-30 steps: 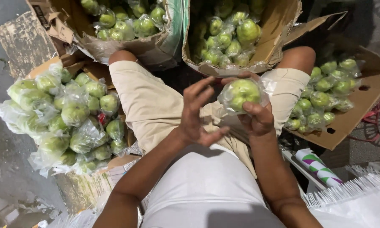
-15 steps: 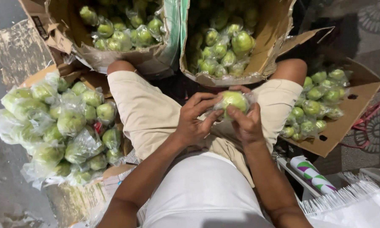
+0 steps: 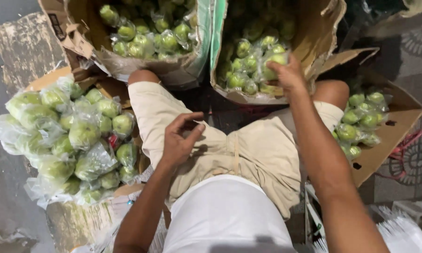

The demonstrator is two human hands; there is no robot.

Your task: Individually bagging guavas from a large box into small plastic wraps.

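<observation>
Shorts-level first: your left hand (image 3: 180, 140) is hovering empty over your lap, fingers loosely curled, gripping nothing. Farther out, your right hand (image 3: 288, 72) is setting a wrapped green fruit (image 3: 274, 63) onto the pile in the right cardboard box (image 3: 323, 42), fingers closed over the wrap. Looks like the placing step; letting go calls for a stable spot among the other fruit. Fingertips are hiding behind the fruit, and the box's far depth is too dark to read.

Grey concrete floor (image 3: 4, 206), dim light
</observation>
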